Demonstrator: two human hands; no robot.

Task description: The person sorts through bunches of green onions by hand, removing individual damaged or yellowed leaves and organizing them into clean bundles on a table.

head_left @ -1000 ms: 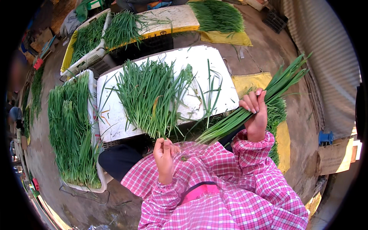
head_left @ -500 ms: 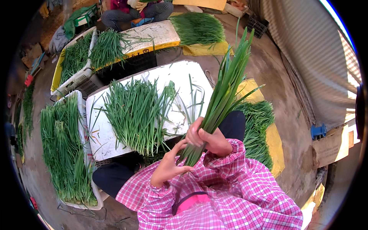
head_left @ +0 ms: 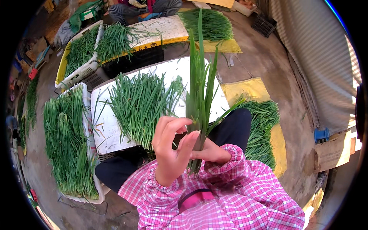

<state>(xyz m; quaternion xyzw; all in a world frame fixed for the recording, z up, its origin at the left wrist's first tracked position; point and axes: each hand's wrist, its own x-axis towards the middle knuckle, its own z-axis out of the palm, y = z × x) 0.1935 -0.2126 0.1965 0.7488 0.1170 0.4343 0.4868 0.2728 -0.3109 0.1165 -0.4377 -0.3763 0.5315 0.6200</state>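
Note:
Low in front of me, my right hand (head_left: 215,151) is closed around the lower part of a bunch of garlic chives (head_left: 200,88). Its long green leaves stand nearly upright, and the cut ends hang below the hand. My left hand (head_left: 168,147) is raised at the bunch's left side, thumb and fingers bent but apart. The index fingertip touches or nearly touches the leaves. Beyond the hands, a wide layer of chives (head_left: 142,107) lies on a white board (head_left: 104,132); a few loose leaves are scattered there.
A white crate (head_left: 90,153) full of chives stands on the left. More chives (head_left: 260,130) lie on a yellow sack (head_left: 249,90) at the right. Farther back are a second board (head_left: 165,28), a chive pile (head_left: 209,23) and a seated person (head_left: 145,11). A cardboard box (head_left: 332,152) sits far right.
The bunch has swung from a rightward lean to nearly upright and shifted left. My left hand has risen from the cut ends to the leaves. The view has shifted slightly.

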